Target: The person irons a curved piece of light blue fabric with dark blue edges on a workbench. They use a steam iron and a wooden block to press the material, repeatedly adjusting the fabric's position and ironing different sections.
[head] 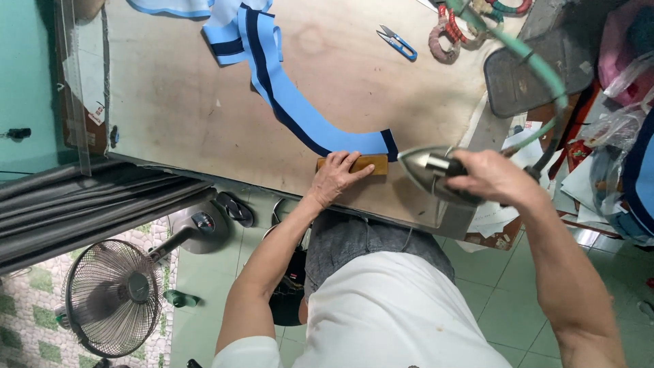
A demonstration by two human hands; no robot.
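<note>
Iron (429,170) handle hidden under right hand (494,178); left hand (335,177) covers wooden block (364,164).

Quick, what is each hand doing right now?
Left hand: open, pressing flat on a wooden block at the end of the blue fabric strip.
Right hand: closed around the handle of the iron.

Our one view, head-worn, looking steeply down from above our shoulders, close over the table (204,102), its near edge just beneath our fingers (354,162), floor and fan (112,296) below our elbows
</note>
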